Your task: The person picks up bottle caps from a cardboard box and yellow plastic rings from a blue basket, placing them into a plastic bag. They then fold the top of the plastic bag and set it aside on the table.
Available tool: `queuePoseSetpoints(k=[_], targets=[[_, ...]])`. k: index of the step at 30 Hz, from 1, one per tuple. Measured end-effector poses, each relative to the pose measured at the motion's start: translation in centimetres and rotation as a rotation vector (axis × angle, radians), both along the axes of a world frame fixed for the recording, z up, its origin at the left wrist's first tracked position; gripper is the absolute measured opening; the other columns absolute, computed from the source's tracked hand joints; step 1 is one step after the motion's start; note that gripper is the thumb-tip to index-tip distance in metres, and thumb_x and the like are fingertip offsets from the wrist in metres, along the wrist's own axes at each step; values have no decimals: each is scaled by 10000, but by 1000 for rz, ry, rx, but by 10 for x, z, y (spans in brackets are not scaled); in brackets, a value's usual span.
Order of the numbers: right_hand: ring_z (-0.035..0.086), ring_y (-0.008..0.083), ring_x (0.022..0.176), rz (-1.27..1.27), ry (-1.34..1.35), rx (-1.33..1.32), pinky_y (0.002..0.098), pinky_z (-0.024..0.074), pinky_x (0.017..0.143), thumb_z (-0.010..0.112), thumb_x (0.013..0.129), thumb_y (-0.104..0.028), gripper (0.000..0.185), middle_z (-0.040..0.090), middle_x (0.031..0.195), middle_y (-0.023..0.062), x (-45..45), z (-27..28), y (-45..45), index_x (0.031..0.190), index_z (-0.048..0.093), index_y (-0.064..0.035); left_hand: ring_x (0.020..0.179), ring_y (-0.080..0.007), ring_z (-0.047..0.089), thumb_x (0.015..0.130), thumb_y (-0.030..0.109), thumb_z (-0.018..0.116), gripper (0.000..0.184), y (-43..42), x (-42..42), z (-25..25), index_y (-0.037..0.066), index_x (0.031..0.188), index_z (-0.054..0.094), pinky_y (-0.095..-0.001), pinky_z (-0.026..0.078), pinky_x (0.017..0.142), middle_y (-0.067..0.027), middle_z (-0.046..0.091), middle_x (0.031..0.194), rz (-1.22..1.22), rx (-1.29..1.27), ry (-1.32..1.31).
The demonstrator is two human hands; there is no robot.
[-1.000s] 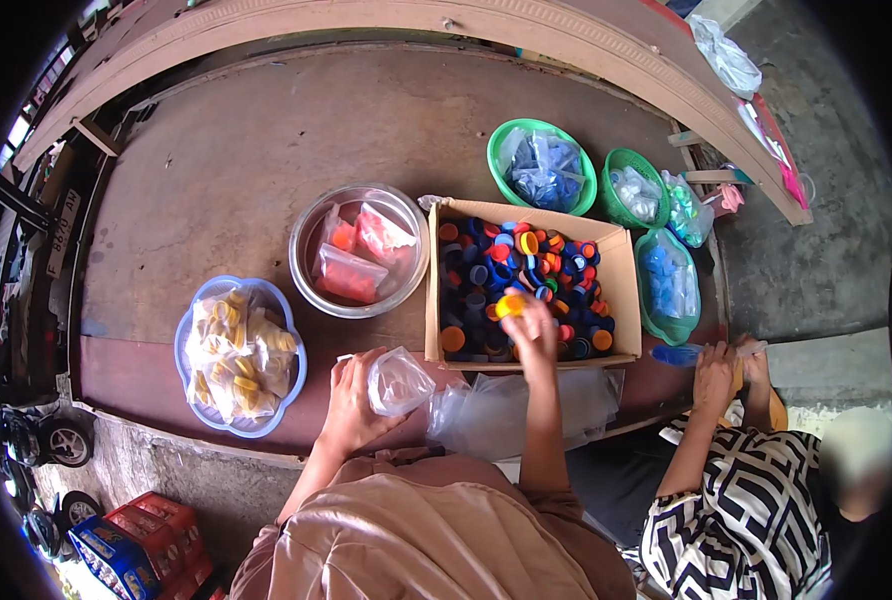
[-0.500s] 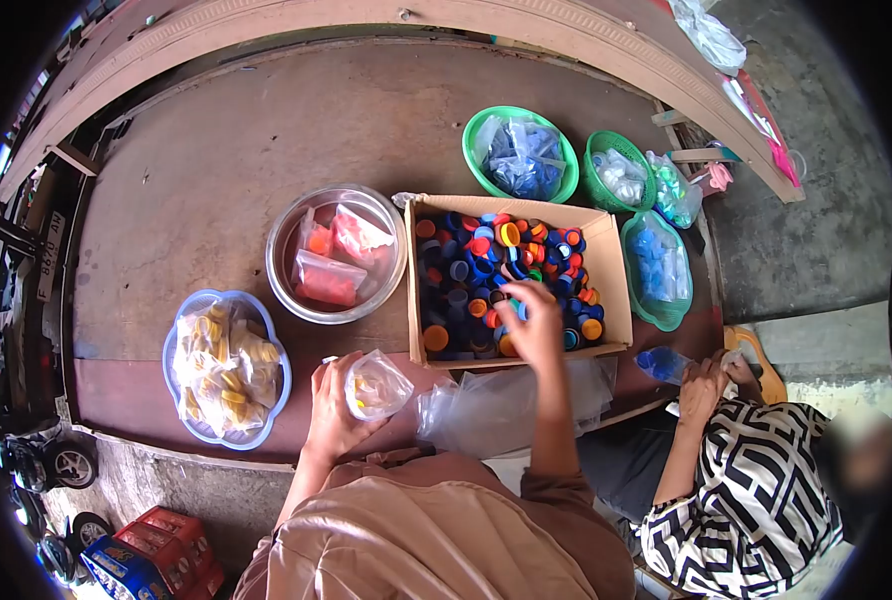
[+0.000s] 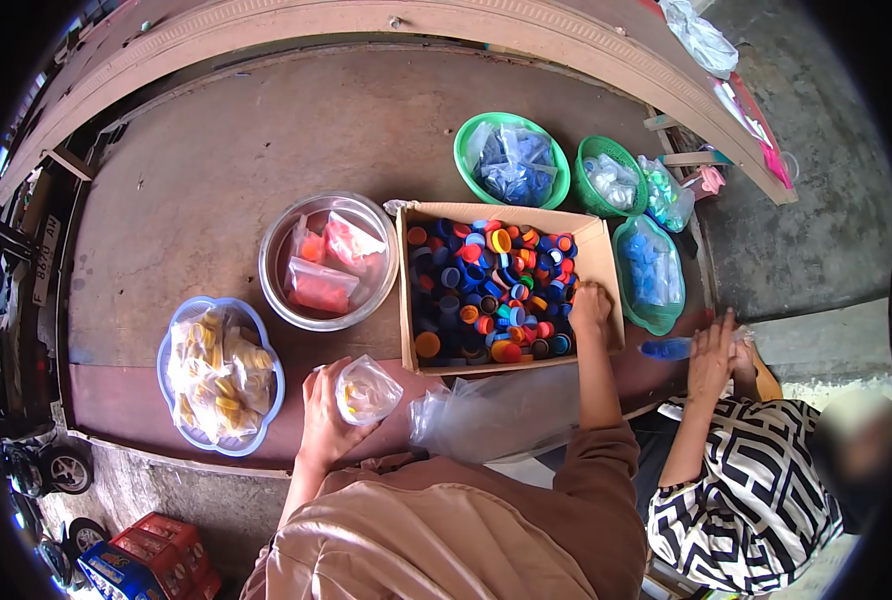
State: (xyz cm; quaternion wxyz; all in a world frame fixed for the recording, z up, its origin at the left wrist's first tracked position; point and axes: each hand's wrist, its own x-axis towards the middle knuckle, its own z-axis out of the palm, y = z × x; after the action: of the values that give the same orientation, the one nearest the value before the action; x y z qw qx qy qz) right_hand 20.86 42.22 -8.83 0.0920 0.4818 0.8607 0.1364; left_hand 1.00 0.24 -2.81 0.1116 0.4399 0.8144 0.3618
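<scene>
My left hand (image 3: 328, 418) is closed round a clear plastic bag (image 3: 368, 392), its mouth spread wide, with something yellowish inside. At the right end of the cardboard box (image 3: 511, 366), my right hand (image 3: 592, 306) reaches down with curled fingers. Whatever those fingers grip is hidden. Loose plastic bottle caps (image 3: 501, 290) in blue, red, orange and other colours fill the box. Flat clear plastic bags (image 3: 496, 415) lie on the table edge under my right forearm.
A blue basket (image 3: 278, 400) holds bags of yellow caps. Bags of red caps sit in a metal bowl (image 3: 394, 290). Green baskets (image 3: 564, 160) with bagged caps stand behind and right of the box. A co-worker's hand (image 3: 709, 362) is near a bag of blue caps (image 3: 668, 348) at right.
My right hand has moved right, from above the middle of the box down to its right end. My left hand keeps the bag. The co-worker's hand has opened out.
</scene>
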Motion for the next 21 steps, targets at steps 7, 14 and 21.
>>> queuePoseSetpoints(k=[7,14,21], targets=[[642,268,839,-29,456,-171,367,539,718,611,745,51,252,634,919,140,13,12,-7,986,596,-20,1063,-331,493,561,317,798,864,-5,3,1,11,1254,383,-454,314,957,-155,510,1170,24,-12,33],[606,204,972,-222,1655,-1097,315,515,842,562,872,-30,443,586,1082,123,17,46,-66,1291,419,-34,1074,-333,483,562,293,808,853,-3,8,-4,18,1252,389,-449,320,961,-146,510,1169,10,-1,25],[596,128,839,104,1782,-1058,243,488,755,640,777,17,296,631,962,101,-45,80,-199,1062,559,9,1079,-318,496,564,317,805,863,3,17,3,25,1256,382,-456,301,976,-151,519,1162,-35,4,10]])
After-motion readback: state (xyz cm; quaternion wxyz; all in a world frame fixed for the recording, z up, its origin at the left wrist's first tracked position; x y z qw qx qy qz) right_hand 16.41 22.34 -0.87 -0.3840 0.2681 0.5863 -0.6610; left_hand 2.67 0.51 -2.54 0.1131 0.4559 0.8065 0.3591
